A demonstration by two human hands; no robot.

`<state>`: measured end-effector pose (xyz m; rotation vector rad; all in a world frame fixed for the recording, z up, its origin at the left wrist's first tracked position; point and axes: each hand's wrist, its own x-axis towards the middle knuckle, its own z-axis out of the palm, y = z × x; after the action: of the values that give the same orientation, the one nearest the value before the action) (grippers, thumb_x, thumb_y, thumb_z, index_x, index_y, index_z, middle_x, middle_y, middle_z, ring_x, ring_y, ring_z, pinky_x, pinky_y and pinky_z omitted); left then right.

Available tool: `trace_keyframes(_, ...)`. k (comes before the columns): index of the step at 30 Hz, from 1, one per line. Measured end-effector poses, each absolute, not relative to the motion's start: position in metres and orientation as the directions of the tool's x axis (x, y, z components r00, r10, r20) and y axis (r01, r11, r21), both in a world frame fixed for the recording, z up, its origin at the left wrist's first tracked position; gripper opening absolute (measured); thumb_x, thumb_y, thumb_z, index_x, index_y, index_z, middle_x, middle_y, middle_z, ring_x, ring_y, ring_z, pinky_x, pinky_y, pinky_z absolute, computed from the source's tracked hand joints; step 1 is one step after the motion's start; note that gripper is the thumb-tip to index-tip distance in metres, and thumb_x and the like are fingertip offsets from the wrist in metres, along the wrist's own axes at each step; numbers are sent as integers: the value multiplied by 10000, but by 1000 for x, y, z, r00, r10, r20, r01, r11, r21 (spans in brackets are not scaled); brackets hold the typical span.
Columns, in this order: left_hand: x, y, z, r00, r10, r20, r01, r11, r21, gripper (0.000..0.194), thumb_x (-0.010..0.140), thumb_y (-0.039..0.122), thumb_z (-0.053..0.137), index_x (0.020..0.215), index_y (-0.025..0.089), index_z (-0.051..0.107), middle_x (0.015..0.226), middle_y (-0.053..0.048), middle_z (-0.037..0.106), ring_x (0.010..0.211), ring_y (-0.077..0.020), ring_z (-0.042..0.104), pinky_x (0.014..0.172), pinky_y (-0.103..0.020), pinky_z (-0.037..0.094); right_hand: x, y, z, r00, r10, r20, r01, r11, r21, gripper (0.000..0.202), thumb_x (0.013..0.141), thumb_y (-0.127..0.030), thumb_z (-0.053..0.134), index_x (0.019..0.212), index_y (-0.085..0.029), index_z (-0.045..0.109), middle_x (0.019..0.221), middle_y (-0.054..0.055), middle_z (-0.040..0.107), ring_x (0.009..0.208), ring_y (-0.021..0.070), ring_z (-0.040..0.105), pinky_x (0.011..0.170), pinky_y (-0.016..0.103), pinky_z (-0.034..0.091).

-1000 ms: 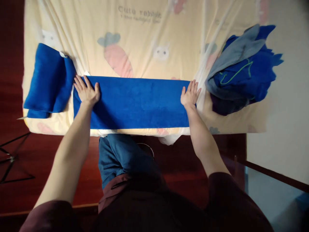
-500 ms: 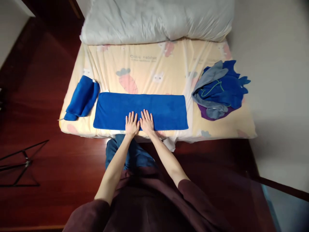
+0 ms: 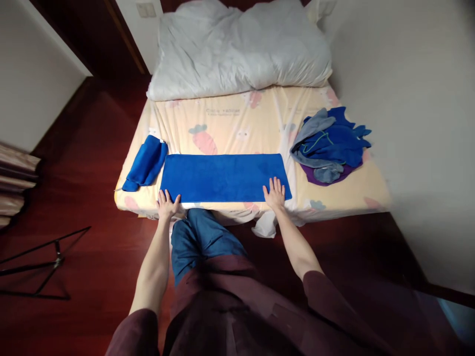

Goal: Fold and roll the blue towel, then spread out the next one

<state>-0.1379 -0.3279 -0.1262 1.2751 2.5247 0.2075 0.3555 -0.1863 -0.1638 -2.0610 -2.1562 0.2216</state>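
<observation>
A blue towel-like cloth (image 3: 222, 178) lies flat as a long rectangle near the front edge of the bed. At its near left corner rests my left hand (image 3: 167, 203), fingers spread. My right hand (image 3: 275, 193) lies with fingers apart on the cloth near its right end. Left of the cloth is a rolled or folded blue cloth (image 3: 145, 163) with a small white tag. To the right sits a heap of blue, grey and purple fabric (image 3: 330, 146) with a thin green cord on it.
The bed (image 3: 230, 131) has a pale yellow sheet printed with carrots and rabbits. A thick grey-white folded quilt (image 3: 241, 54) lies at its far side. Black stand legs (image 3: 48, 267) are on the dark red floor at left. A wall (image 3: 404, 123) borders the right.
My hands have slid apart from the cloth's middle, the left to its left corner, the right towards its right end. The view has tilted up, showing more of the room.
</observation>
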Motion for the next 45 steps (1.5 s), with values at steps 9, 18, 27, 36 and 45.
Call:
trace_keyframes(9, -148, -332, -135, -540, 812, -221, 769, 583, 263, 934, 1017, 604, 357, 1668, -21, 115, 1738, -266, 24, 1636, -376, 43, 1302, -588, 114, 369, -188, -166, 84, 996, 41, 985, -77, -153, 708, 1084, -460, 180, 1657, -63, 304, 1739, 161, 255, 1630, 258, 182, 1321, 514, 131)
trace_keyframes(18, -142, -331, -133, -554, 802, -224, 763, 596, 250, 940, 1013, 604, 342, 1668, -26, 100, 1742, -261, 17, 1637, -376, 34, 1307, -578, 97, 371, -186, -175, 87, 990, 115, 983, -66, -173, 671, 1086, -424, 187, 1644, -89, 352, 1733, 136, 289, 1619, 247, 213, 1322, 505, 142)
trace_keyframes(27, -122, -335, -103, -486, 846, -222, 792, 533, 297, 873, 974, 619, 441, 1677, 128, 276, 1721, -269, 183, 1611, -483, 3, 1234, -750, 89, 369, -184, -164, 82, 996, 19, 981, -77, -178, 683, 1087, -437, 195, 1671, -92, 279, 1762, 119, 198, 1636, 248, 150, 1328, 495, 104)
trace_keyframes(36, -18, -414, -133, -498, 859, -119, 730, 490, 476, 761, 1026, 480, 385, 1603, -16, 372, 1700, -320, 187, 1621, -434, 63, 1291, -644, 103, 369, -182, -142, 86, 982, -170, 971, -121, -205, 694, 1082, -434, 227, 1679, -82, 241, 1764, 164, 150, 1646, 276, 119, 1318, 563, 100)
trace_keyframes(45, 109, -431, -116, -187, 969, -162, 173, 195, 965, 498, 826, 216, 696, 1324, 192, 685, 1386, -217, 656, 1469, -352, 495, 1335, -491, 188, 260, -344, -153, -95, 983, 159, 765, 174, -620, 557, 1022, -304, 354, 1511, -134, 558, 1585, 188, 520, 1520, 293, 435, 1220, 581, 391)
